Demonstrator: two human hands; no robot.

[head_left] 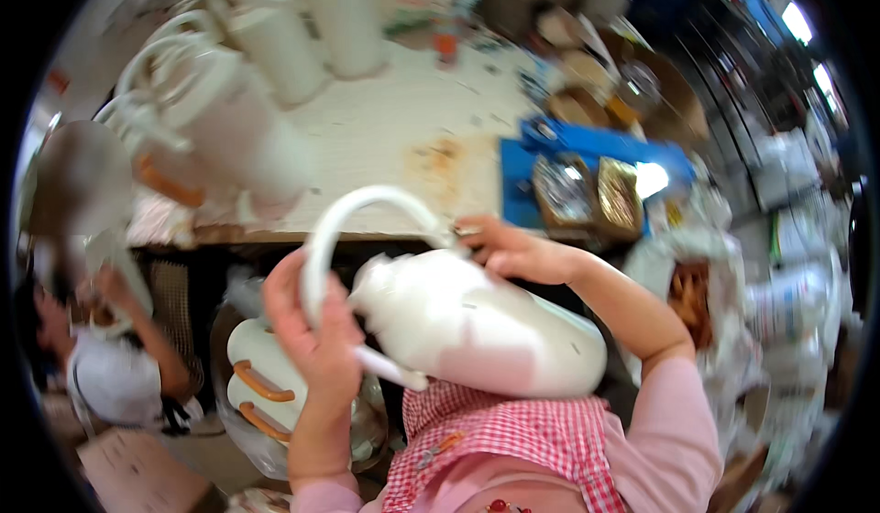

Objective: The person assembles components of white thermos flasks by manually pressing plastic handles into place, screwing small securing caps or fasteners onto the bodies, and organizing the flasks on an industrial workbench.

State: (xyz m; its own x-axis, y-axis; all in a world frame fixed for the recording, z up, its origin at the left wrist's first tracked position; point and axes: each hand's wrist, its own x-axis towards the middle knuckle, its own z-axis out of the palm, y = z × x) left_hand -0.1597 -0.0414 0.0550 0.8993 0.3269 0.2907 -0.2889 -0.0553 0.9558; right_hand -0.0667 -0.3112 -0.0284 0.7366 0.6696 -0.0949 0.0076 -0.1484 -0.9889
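Note:
A white jug [500, 330] lies tilted across my lap, its neck to the left and its base to the right. Around its neck end curves a loose-looking white hoop handle [367, 197]. My left hand [316, 325] is closed around the left side of that handle. Near the handle's far end, against the jug's upper side, my right hand [518, 252] has its fingers pinched together; what is between them is too small to tell. One tip of the handle hangs free below the jug's neck.
Several white jugs [275, 41] stand on the white worktable [394, 114] at the far left. A blue tray [518, 178] holds two foil-lined boxes. Below left, white parts with orange handles [261, 380] lie in a lined container. Another person [128, 362] works at the left.

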